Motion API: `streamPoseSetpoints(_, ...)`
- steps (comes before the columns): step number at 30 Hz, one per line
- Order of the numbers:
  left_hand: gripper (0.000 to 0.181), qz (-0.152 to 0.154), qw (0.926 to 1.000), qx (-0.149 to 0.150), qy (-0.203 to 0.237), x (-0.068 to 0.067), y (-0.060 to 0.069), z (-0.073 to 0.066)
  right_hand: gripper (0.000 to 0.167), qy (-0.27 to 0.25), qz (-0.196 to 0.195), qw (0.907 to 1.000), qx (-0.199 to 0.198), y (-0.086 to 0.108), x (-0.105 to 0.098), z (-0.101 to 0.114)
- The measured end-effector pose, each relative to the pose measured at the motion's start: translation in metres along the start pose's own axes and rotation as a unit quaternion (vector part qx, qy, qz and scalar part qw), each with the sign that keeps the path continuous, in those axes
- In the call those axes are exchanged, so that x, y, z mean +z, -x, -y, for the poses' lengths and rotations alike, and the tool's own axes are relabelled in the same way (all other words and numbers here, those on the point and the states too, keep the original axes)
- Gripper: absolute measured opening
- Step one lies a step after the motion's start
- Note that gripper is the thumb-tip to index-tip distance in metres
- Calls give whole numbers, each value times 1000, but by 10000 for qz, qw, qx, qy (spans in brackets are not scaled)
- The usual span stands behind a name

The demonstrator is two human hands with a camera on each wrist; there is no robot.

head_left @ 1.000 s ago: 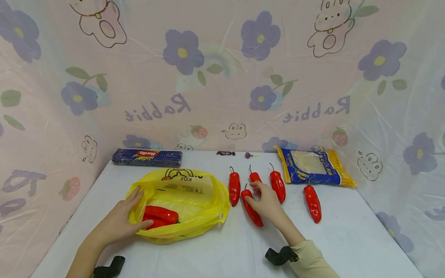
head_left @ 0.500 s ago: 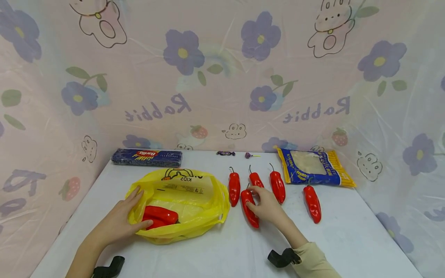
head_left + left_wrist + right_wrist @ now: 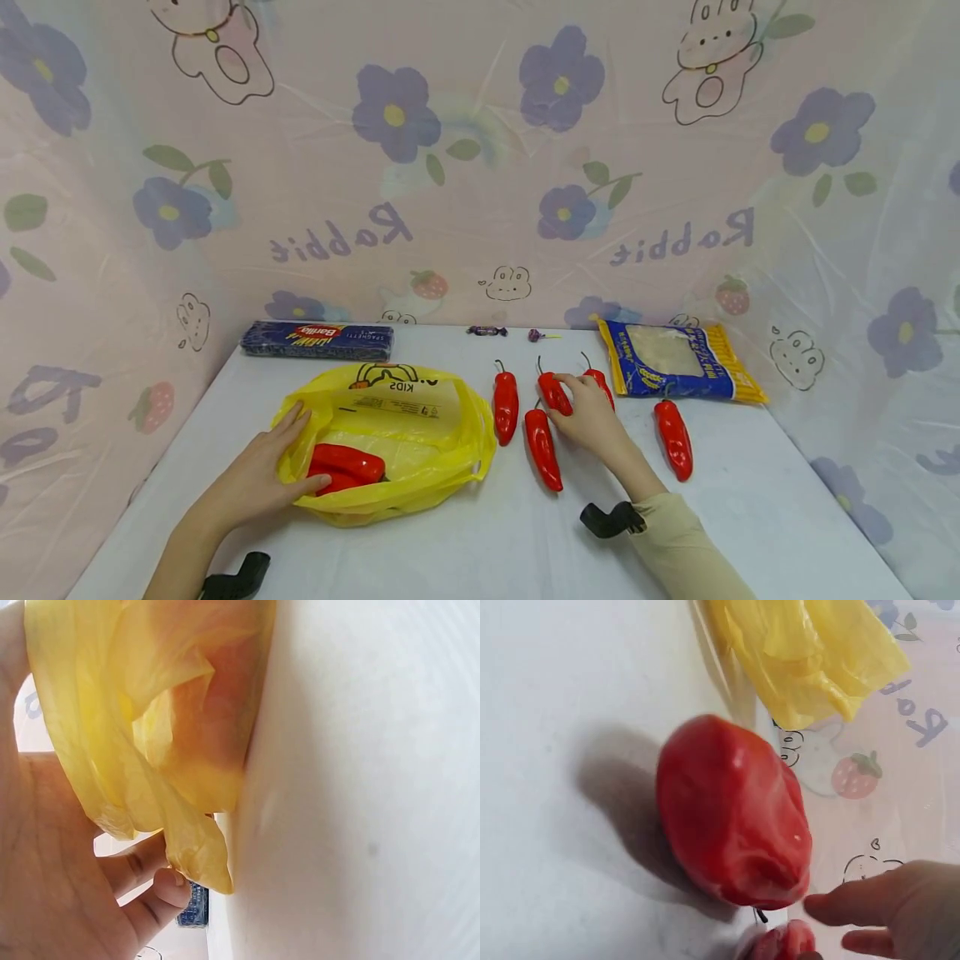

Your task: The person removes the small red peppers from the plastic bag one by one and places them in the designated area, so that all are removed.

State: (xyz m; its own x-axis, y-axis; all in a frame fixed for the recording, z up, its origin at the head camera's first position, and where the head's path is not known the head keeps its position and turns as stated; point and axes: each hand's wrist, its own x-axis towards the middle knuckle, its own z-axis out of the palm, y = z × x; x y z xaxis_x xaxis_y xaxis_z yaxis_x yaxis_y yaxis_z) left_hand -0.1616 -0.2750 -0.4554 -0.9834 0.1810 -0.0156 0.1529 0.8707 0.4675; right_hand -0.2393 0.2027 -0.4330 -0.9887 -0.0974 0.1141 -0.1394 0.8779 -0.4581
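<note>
In the head view my left hand (image 3: 258,475) is spread at the left side of a yellow plastic bag's mouth, touching its rim. The yellow plastic bag (image 3: 420,500) lies with its mouth towards me and has red peppers (image 3: 348,464) inside. My right hand (image 3: 596,421) is at the middle back red pepper (image 3: 551,392), fingertips beside it; a firm grip cannot be made out. Just in front lies another glossy red pepper (image 3: 543,452), large in the right wrist view. Red peppers also lie left (image 3: 506,408) and right (image 3: 600,382) of the hand, the latter partly hidden.
One more red pepper (image 3: 675,442) lies farther right. Along the back are a spaghetti pack (image 3: 318,340), a wrapped candy (image 3: 487,331), a lollipop (image 3: 535,335) and a blue-yellow food packet (image 3: 667,358). A patterned curtain (image 3: 465,183) surrounds the white table (image 3: 480,558).
The right hand has left the front pepper, which shifted and turned slightly, and moved back and right to the middle back pepper. My left hand and the bag stay still.
</note>
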Motion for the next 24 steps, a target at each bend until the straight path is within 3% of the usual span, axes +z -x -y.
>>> streamPoseSetpoints(4,113,-3,10000,16,6,1,1,0,60,176,410,9990,43,-8,3,0)
streamPoseSetpoints(24,114,19,10000,3,-28,1,-1,0,62,-349,241,9922,1175,-20,8,6)
